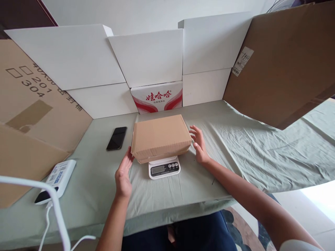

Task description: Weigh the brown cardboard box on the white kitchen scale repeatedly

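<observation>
A closed brown cardboard box (161,136) rests on a small white digital scale (164,168), whose platform it hides. The scale's front panel, with a grey display and several buttons, sticks out below the box; no reading can be made out. My left hand (124,174) is at the box's left side, fingers extended, fingertips near or against its lower left corner. At the right side is my right hand (199,144), fingers apart and slightly curved, close to the box's right edge. Whether either hand touches the cardboard is hard to tell. Neither hand is wrapped around anything.
Left of the box lies a black phone (117,138). A white power strip (59,179) with a white cable (56,205) is at the left front. White boxes (149,57), a red-and-white printed carton (158,97) and large brown cartons (282,59) wall the green cloth-covered table (251,153).
</observation>
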A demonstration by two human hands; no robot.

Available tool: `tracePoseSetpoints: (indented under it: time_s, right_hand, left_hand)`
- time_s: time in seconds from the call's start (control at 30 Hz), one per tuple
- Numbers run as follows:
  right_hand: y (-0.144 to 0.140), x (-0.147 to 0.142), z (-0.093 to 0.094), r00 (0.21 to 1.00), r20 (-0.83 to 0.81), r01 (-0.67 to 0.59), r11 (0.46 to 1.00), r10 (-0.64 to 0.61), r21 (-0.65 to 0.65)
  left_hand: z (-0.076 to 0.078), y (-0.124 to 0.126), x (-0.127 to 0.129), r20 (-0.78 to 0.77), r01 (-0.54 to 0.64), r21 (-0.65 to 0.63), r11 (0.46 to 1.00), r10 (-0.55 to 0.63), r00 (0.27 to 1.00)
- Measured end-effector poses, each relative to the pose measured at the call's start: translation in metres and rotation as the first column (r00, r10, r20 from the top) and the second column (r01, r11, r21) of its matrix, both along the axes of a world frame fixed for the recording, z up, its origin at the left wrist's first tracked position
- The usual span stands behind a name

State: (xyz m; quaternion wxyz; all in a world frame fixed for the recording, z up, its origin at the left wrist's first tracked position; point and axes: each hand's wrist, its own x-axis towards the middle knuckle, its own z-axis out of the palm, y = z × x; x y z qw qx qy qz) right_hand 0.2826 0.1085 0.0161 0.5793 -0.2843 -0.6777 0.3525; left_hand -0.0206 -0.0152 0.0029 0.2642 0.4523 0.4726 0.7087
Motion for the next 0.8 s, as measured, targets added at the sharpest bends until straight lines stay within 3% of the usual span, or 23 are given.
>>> tracePoseSetpoints:
  time_s: [0.8]
  right_hand:
    - [0.0015,0.0004,-0.0038,0.998,0.051,-0.043,0.999,0.042,0.017]
  left_hand:
    - [-0.0045,0.003,-0.0027,0.004,0.011,-0.016,1.0,-0.011,1.0]
